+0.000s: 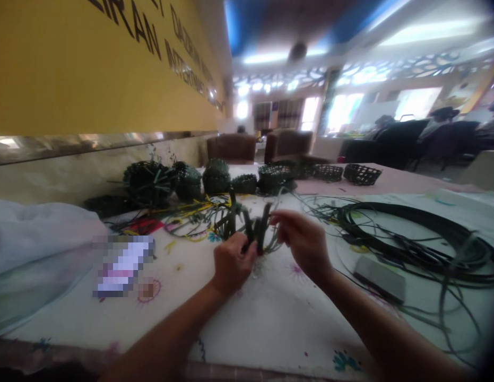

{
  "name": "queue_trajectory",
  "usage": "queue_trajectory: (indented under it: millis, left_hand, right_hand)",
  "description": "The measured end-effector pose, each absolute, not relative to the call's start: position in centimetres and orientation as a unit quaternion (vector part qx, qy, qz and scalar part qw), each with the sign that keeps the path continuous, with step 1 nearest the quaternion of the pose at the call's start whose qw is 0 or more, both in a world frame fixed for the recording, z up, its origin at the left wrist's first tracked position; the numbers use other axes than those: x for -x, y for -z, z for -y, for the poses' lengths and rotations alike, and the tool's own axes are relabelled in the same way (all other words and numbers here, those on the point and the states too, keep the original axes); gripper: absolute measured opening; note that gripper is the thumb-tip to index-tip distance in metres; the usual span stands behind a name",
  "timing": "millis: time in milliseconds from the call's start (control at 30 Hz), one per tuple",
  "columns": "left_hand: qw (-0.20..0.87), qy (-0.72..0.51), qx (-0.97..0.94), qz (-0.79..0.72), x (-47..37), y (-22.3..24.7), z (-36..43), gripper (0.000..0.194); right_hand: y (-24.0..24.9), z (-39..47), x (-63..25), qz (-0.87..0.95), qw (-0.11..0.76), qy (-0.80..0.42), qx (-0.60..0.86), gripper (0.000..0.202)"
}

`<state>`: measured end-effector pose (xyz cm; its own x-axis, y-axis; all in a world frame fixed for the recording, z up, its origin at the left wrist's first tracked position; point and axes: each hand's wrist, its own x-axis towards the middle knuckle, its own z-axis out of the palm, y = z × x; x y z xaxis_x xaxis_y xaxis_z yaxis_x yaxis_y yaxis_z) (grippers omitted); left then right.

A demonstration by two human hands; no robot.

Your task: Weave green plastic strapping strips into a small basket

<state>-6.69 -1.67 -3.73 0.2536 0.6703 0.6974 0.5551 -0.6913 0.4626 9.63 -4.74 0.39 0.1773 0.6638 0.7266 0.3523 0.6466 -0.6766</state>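
Observation:
A partly woven dark green basket [249,220] stands on the table in front of me, its wide strips sticking upward. My left hand [234,261] is closed on the near lower side of it, thumb and fingers pinching the strips. To the right, my right hand [300,241] is raised beside the basket with thumb and forefinger together at a thin pale green strip [274,233]. Blur hides how firmly the right fingers hold that strip. The far side of the basket is hard to make out.
Several finished-looking woven baskets [217,178] line the back of the table. A large coil of dark green strip [422,228] lies at right, near a grey block [381,278]. Left are a white plastic bag [40,254] and yellow strips [191,208]. People sit far right.

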Motion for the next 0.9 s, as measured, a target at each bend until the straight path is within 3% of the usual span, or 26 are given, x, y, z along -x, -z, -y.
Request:
queue_trajectory:
  millis: [233, 500, 733, 900]
  left_hand:
    - [0.149, -0.492, -0.755, -0.407, 7.5, 3.2, 1.3, 0.029]
    - [0.155, -0.500, -0.756, -0.393, 7.6, 3.4, 1.5, 0.030]
    - [0.216, -0.512, -0.733, -0.393, 7.6, 3.4, 1.3, 0.030]
    - [0.229, -0.523, -0.716, -0.402, 7.7, 3.5, 1.1, 0.038]
  right_hand:
    - [-0.3, 4.6, -9.5, 0.785, 0.417, 0.192, 0.416, 0.027]
    - [0.4, 3.9, -10.1, 0.798, 0.357, 0.216, 0.434, 0.051]
    - [-0.5, 4.8, -9.8, 0.797, 0.300, 0.326, 0.410, 0.011]
    - [-0.1, 5.1, -9.4, 0.812, 0.249, 0.350, 0.394, 0.014]
